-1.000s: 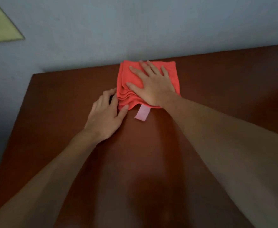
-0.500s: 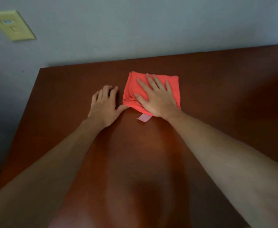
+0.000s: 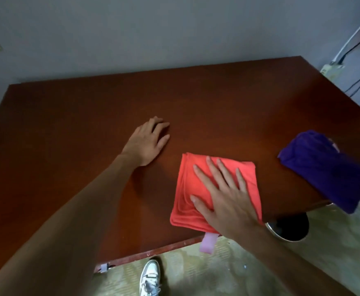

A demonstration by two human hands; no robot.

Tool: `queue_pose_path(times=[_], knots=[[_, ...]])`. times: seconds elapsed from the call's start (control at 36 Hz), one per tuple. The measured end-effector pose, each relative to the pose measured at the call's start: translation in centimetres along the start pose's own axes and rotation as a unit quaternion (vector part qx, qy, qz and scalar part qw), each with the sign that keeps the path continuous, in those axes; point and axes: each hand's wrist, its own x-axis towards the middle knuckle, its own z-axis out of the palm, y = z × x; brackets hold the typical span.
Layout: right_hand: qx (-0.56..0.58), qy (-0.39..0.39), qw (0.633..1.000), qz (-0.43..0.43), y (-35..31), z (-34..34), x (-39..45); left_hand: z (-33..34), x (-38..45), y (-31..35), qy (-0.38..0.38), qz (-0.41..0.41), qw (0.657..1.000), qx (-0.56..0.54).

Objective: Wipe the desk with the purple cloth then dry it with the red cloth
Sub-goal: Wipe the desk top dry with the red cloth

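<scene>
Left hand (image 3: 148, 142) lies flat on the bare desk (image 3: 68, 129), fingers relaxed, gripping nothing. Just to its right, the right hand (image 3: 223, 197) presses spread, straight fingers onto the folded red cloth (image 3: 187, 189) near the desk's front edge, its pink tag (image 3: 208, 243) hanging over. Far right, the purple cloth (image 3: 324, 169) sits crumpled, draping over the desk's right corner.

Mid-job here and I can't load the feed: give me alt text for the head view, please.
The right hand presses flat on a folded red cloth near the front edge of a dark wooden desk, while the left hand rests flat on the bare wood. A crumpled purple cloth lies at the desk's right edge, partly overhanging.
</scene>
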Motion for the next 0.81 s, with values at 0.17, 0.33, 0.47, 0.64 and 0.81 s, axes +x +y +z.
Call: queue_pose_path(times=[0.17,0.33,0.47,0.64,0.81], knots=[[0.022,-0.008,1.0,-0.018,1.7,0.3,6.5,1.2,-0.2,-0.1,0.061,-0.092,0.993,0.03],[0.015,-0.022,1.0,0.017,4.0,0.7,23.2,1.2,0.2,0.1,0.05,-0.082,0.993,0.069],[0.032,-0.017,0.999,0.005,4.9,1.6,36.0,1.1,0.3,-0.1,0.03,-0.077,0.993,0.08],[0.036,-0.02,0.999,0.008,4.9,2.0,42.7,1.2,0.6,-0.3,0.017,-0.081,0.993,0.087],[0.03,-0.032,0.999,-0.003,5.1,1.8,40.5,1.1,0.6,-0.7,0.024,-0.086,0.993,0.08]])
